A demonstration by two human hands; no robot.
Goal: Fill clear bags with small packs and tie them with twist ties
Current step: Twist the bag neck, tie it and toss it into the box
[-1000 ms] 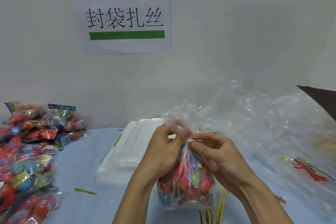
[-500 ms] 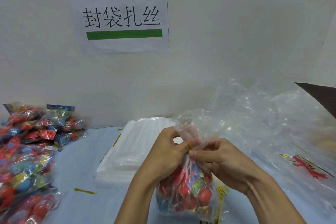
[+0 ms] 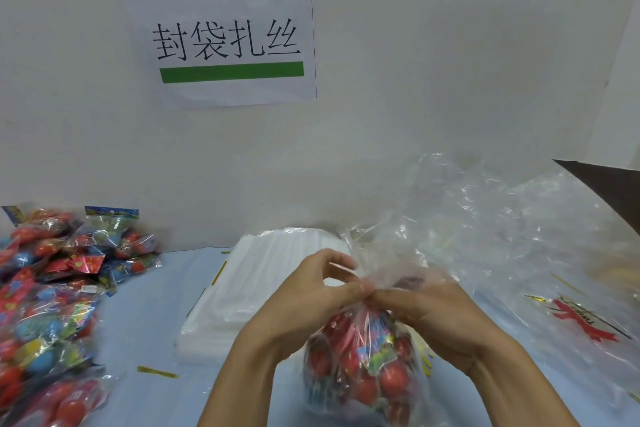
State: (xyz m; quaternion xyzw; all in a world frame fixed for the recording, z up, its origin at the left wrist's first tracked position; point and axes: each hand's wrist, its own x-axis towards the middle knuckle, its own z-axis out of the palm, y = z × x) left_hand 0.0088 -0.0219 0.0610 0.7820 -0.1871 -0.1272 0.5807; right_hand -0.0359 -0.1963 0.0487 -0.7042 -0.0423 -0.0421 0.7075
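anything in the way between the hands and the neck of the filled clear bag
Nothing visible. The left hand and right hand already pinch the gathered neck of the clear plastic bag of red and blue small packs directly, fingertips meeting there; whether a twist tie is on it cannot be told.

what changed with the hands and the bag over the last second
Both hands, left and right, stayed pinched on the neck of the filled bag and worked it tighter; the gathered top now bunches up above the fingers. The packs, flat bag stack and loose tie did not move.
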